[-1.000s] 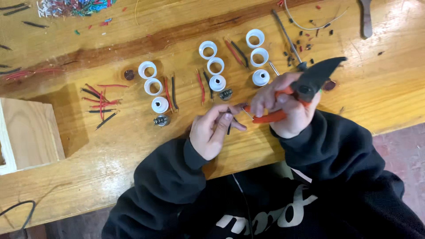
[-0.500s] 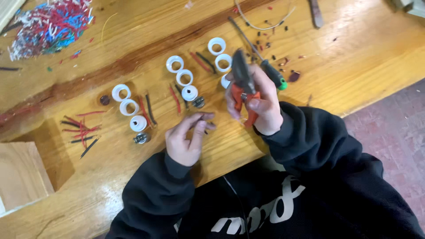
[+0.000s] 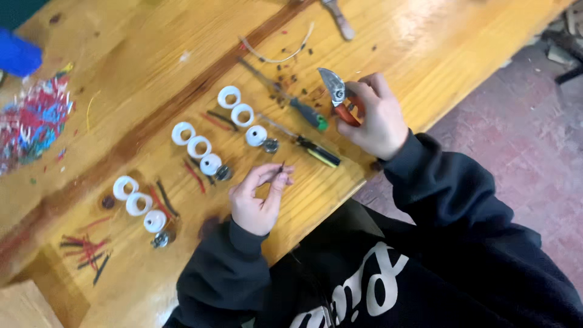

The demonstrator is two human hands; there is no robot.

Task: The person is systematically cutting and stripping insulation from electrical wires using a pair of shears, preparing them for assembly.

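Observation:
My left hand (image 3: 258,197) hovers over the wooden bench (image 3: 395,54) and pinches a short dark piece of wire (image 3: 282,166) between thumb and fingers. My right hand (image 3: 373,115) is farther right and grips red-handled cutting pliers (image 3: 337,94), the metal jaws pointing up and left. Between the hands lie two screwdrivers, one with a green handle (image 3: 306,115) and one black and yellow (image 3: 320,153). White plastic rings (image 3: 242,114) sit in three diagonal groups to the left, with small metal parts (image 3: 270,145) beside them.
Short red and black wire pieces (image 3: 85,249) lie at the lower left. A tangled pile of coloured wire (image 3: 33,121) sits at the far left, a blue object (image 3: 18,53) above it. A pale wire (image 3: 276,58) and a tool handle (image 3: 339,18) lie at the back. Reddish floor (image 3: 516,127) is at right.
My right hand has pulled away to the right with the pliers, apart from the left hand. The left hand keeps the small wire piece. The view has shifted, so the bench appears moved left.

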